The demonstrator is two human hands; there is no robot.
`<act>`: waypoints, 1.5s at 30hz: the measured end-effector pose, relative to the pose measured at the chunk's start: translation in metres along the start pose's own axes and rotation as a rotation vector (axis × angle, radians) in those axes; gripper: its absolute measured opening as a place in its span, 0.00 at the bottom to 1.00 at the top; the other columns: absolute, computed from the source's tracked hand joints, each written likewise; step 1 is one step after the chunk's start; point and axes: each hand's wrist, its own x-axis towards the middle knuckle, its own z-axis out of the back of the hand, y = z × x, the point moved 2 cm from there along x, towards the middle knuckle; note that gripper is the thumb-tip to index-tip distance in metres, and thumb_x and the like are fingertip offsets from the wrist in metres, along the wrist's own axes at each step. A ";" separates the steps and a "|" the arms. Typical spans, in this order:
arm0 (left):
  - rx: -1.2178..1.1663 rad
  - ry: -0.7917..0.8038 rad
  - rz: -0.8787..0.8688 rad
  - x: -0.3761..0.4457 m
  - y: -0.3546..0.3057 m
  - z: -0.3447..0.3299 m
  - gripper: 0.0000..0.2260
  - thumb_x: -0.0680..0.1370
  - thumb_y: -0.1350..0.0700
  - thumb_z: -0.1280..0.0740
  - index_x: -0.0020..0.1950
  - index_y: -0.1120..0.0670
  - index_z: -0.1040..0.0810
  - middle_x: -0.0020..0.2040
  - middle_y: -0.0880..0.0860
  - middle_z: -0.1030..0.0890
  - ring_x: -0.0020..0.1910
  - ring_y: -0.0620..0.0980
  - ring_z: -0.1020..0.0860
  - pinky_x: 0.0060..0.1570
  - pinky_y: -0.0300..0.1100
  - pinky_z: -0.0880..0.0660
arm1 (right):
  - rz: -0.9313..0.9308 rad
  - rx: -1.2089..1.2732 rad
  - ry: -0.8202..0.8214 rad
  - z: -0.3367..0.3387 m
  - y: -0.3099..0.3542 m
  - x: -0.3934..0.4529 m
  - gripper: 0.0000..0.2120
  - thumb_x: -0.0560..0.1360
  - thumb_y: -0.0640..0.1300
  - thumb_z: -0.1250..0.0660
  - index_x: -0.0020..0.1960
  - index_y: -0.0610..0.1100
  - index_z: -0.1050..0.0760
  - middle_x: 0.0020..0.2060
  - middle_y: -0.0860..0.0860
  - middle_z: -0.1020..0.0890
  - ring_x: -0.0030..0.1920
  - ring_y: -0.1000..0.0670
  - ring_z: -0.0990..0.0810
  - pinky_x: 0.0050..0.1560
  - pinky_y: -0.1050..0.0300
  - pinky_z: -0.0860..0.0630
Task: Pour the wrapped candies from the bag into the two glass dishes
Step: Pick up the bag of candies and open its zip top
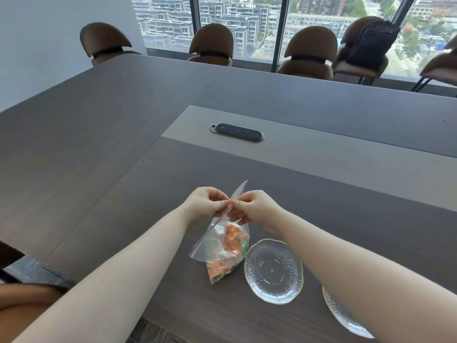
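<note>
A clear zip bag (223, 246) of orange, green and white wrapped candies (231, 240) stands low in the centre of the frame, its bottom resting on the dark wood table (123, 144) and its top edge lifted toward the middle of the picture. Both hands meet at that top edge: the left hand (206, 206) pinches the strip from the left, the right hand (256, 210) pinches it from the right, fingertips almost touching each other. Whether the seal is parted cannot be told.

Just right of the bag, close to its lower corner, lies an empty ribbed glass dish (273, 271) with a thin gold rim. A second glass dish (343, 315) sits in the lower right, half hidden under the right forearm, which crosses above both dishes.

Beyond the hands, a lighter inset panel in the table holds a dark oval power hub (237, 132), well apart from the bag. The tabletop left of the bag and up the frame is bare. The near table edge runs along the bottom left. Brown chairs (212, 43) line the far edge at the top, one carrying a black backpack (371, 44), with windows (247, 21) behind.
</note>
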 end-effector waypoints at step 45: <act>-0.142 -0.465 -0.202 -0.019 -0.080 -0.042 0.09 0.73 0.58 0.30 0.33 0.50 0.19 0.26 0.48 0.24 0.23 0.41 0.28 0.37 0.39 0.27 | -0.054 0.749 -0.231 0.079 -0.047 -0.011 0.15 0.80 0.50 0.41 0.48 0.39 0.23 0.38 0.45 0.17 0.38 0.47 0.19 0.42 0.56 0.21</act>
